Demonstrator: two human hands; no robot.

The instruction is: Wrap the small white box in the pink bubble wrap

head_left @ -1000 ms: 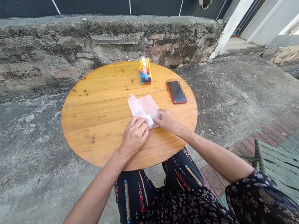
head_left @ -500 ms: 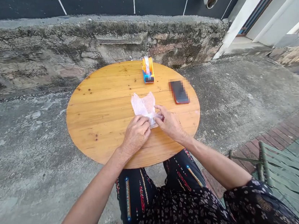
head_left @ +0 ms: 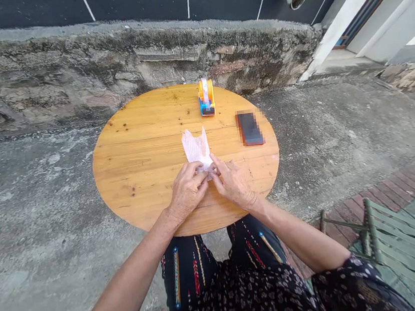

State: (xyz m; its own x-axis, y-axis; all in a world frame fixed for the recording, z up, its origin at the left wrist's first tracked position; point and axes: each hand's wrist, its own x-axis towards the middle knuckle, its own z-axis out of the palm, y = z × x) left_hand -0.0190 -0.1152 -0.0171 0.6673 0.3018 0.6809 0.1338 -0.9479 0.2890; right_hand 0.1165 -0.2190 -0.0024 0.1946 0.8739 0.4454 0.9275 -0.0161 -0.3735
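Observation:
A piece of thin, whitish, translucent wrap (head_left: 195,148), perhaps bubble wrap, lies on the oval wooden table (head_left: 144,168). My left hand (head_left: 189,184) has its fingers closed on the near left part of the wrap. From the other side my right hand (head_left: 230,179) pinches the near right part, its index finger reaching forward along the edge. Both sets of fingertips almost meet over the near end. Whether anything lies inside the wrap is hidden by the fingers.
At the table's far edge stands a yellow and blue tape dispenser (head_left: 206,97). A dark phone-like object with a red edge (head_left: 250,128), partly blurred out, lies to the right. Beyond the table runs a rough stone ledge (head_left: 107,77). A green slatted chair (head_left: 407,242) stands at lower right.
The right side of the wrap has been folded inward, so its spread is narrower. My right hand has shifted slightly left and nearer, closer to my left hand.

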